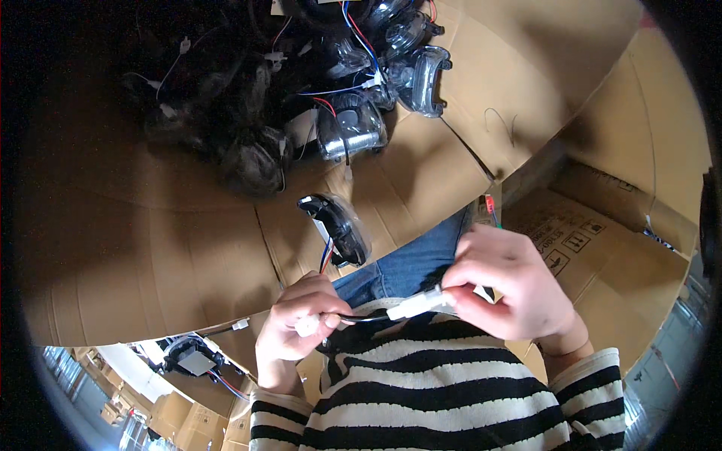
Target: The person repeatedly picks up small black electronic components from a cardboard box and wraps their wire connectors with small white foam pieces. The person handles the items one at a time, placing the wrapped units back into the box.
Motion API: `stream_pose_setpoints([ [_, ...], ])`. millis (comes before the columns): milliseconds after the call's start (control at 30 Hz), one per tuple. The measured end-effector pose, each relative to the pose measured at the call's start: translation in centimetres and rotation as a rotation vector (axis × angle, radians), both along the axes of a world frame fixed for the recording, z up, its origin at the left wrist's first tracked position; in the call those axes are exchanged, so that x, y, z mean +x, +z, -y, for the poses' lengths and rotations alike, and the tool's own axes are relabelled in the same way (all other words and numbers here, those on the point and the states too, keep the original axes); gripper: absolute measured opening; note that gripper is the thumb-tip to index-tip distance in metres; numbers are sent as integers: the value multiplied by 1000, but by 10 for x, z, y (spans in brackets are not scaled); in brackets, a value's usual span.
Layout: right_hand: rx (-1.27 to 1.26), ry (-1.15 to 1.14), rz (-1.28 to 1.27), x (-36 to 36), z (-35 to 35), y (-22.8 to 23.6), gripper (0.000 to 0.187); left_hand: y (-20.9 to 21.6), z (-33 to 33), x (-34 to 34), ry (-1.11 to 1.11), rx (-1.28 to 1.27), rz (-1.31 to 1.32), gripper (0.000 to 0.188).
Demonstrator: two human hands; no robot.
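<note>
My left hand [295, 316] is closed in a pinch around a wire connector [307, 325], white, whose end shows beside the thumb. From its fingertips a short black cable [365, 318] runs across to a long white plug-like piece [410, 304]. The fingers of my right hand [511, 286] are pressed together on the far end of that piece. Just beyond my left hand, a black lamp unit [337, 231] with a clear cover rests by the cardboard edge. Its coloured wires [327, 255] lead down behind the left hand's fingers.
A pile of similar clear-covered lamps [350, 124] with loose wires and white plugs lies on the cardboard surface [188, 259] ahead, partly in deep shadow. An open cardboard box [556, 218] stands at the right. Another dark unit with wires [194, 359] sits lower left.
</note>
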State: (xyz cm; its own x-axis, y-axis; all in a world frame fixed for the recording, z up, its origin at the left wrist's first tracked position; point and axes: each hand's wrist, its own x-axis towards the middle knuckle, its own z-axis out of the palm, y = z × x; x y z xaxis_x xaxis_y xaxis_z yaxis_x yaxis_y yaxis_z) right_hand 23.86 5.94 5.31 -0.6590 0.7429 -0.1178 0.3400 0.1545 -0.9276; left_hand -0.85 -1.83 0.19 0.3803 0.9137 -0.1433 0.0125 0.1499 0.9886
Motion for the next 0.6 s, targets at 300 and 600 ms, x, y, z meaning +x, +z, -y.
stream_pose_setpoints([
  [300,-134,25,-171,8,-2,-7,6,48,29,-20,152,138,-192,13],
  [600,-147,27,-150,11,5,-15,4,203,225,-247,1118,711,-284,40],
])
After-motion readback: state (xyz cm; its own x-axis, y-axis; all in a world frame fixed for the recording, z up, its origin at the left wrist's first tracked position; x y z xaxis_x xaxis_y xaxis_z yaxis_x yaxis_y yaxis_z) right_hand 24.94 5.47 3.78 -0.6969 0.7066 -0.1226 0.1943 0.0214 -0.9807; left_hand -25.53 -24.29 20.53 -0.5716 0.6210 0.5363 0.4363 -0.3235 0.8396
